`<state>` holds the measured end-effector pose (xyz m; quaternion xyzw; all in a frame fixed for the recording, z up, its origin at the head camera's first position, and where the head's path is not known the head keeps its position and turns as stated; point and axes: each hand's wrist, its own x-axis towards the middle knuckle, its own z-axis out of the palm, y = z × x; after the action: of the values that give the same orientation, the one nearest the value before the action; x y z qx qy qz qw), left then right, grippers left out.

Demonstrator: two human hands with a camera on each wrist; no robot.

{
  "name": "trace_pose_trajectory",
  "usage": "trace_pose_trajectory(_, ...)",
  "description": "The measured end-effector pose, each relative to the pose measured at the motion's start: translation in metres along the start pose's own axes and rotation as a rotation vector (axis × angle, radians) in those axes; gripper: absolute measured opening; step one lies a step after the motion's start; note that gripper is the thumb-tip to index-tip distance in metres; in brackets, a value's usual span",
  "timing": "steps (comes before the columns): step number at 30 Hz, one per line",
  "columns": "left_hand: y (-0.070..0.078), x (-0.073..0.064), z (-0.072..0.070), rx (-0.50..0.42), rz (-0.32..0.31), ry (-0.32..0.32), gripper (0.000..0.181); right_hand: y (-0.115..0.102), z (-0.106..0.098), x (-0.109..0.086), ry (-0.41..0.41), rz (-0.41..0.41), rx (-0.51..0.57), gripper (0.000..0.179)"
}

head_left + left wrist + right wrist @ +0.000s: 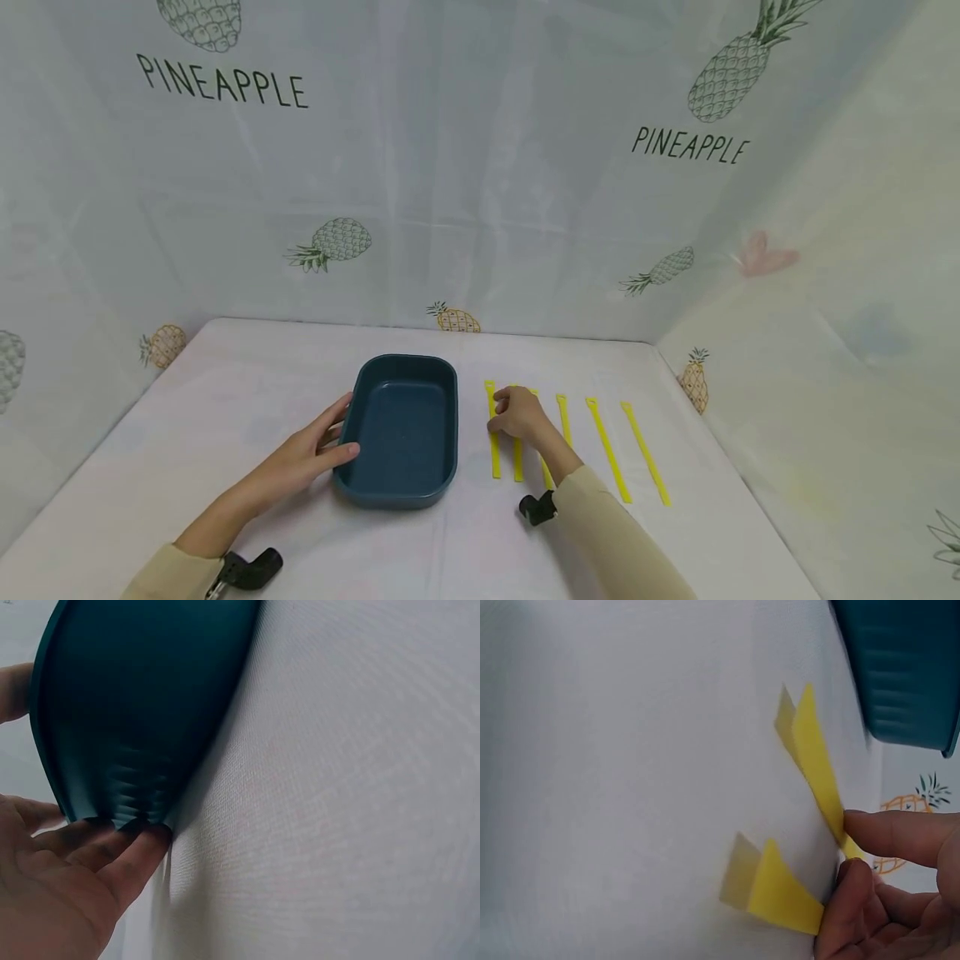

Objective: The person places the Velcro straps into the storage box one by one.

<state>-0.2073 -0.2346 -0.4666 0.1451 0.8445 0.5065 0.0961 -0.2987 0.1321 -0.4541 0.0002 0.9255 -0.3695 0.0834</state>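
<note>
A dark blue rectangular plastic basin [397, 433] stands on the table. My left hand [300, 458] holds its left side, thumb over the rim and fingers against the outer wall [142, 765]. Right of the basin, several flat yellow strips, each with a slotted head, lie in a row. With thumb and fingertips, my right hand [517, 412] pinches the leftmost yellow strip [814, 757] partway along its length. The second yellow strip [776, 896] runs beneath that hand, partly hidden. Both strips' near ends stand slightly off the cloth, casting shadows.
Further right lie more strips, ending with the rightmost yellow strip [645, 454]. A white cloth [247, 383] covers the table. A pineapple-printed curtain [480, 167] hangs behind and along the sides. Each wrist carries a black camera mount [253, 569].
</note>
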Motion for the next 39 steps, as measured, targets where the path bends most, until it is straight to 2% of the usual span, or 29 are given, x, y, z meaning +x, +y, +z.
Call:
trace_pose_trajectory(5, 0.001, 0.000, -0.001, -0.005, -0.006, -0.006, 0.086, -0.001, 0.000, 0.001, 0.007, 0.006, 0.015, 0.040)
trace_pose_trajectory(10, 0.002, 0.000, -0.003, -0.010, 0.003, -0.012, 0.086, -0.002, -0.001, 0.001, -0.020, 0.004, 0.015, 0.026)
trace_pose_trajectory(19, -0.001, 0.002, -0.002, -0.003, 0.018, -0.012, 0.084, -0.003, -0.004, -0.005, 0.051, -0.052, -0.001, 0.037)
trace_pose_trajectory(21, -0.001, 0.002, -0.003, -0.005, 0.012, -0.011, 0.084, -0.002, -0.006, -0.006, 0.047, -0.049, 0.037, 0.039)
trace_pose_trajectory(25, 0.001, 0.000, -0.005, -0.007, 0.002, -0.010, 0.085, 0.001, -0.011, -0.007, -0.001, 0.007, 0.207, 0.047)
trace_pose_trajectory(27, 0.000, -0.001, -0.005, -0.006, 0.000, -0.007, 0.085, 0.003, -0.010, -0.005, -0.027, 0.020, 0.253, 0.050)
trace_pose_trajectory(29, -0.001, -0.001, -0.005, -0.008, 0.002, -0.004, 0.085, 0.003, -0.009, -0.002, -0.049, 0.014, 0.231, 0.055)
trace_pose_trajectory(34, -0.002, -0.002, -0.003, -0.023, 0.011, -0.010, 0.085, -0.001, -0.012, 0.008, -0.096, -0.017, 0.078, 0.069)
trace_pose_trajectory(39, -0.001, -0.003, -0.003, -0.021, 0.015, -0.008, 0.084, -0.001, -0.018, 0.020, -0.148, -0.019, 0.065, 0.070)
